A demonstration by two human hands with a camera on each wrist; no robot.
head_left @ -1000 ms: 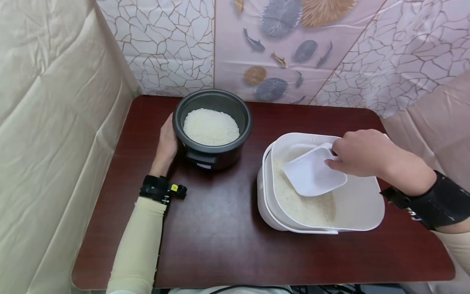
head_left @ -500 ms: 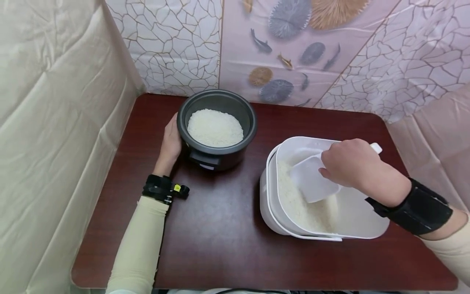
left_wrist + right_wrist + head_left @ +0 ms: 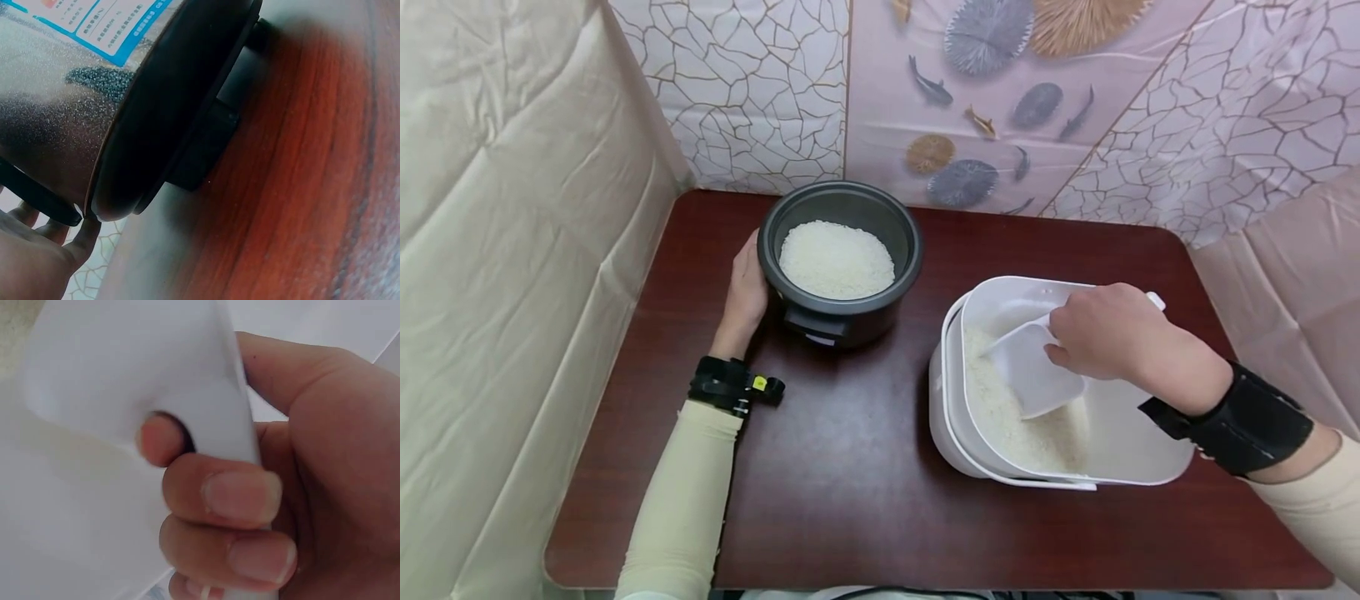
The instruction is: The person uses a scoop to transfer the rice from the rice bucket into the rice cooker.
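A dark rice cooker pot (image 3: pixel 887 312) with a mound of white rice (image 3: pixel 837 260) inside stands at the back left of the table. My left hand (image 3: pixel 747 287) holds its left side; in the left wrist view, fingers (image 3: pixel 81 244) lie at the black side handle (image 3: pixel 37 194) and lower rim. On the right is a white rice bin (image 3: pixel 951 417), part filled with rice (image 3: pixel 1000 417). Inside it, my right hand (image 3: pixel 1105 333) grips a white scoop (image 3: pixel 1037 371) by its handle, fingers curled round it in the right wrist view. The scoop's front edge meets the rice.
Both containers stand on a dark red-brown table (image 3: pixel 842 500). A patterned wall cloth (image 3: pixel 760 100) hangs close behind it, and a pale padded sheet (image 3: pixel 512 292) borders the left side. The bin's white carrying handle (image 3: pixel 1037 483) hangs down at its front.
My right hand has moved left and lower over the bin, bringing the scoop down to the rice and turning it. My left hand remains at the cooker. The head view shifted slightly.
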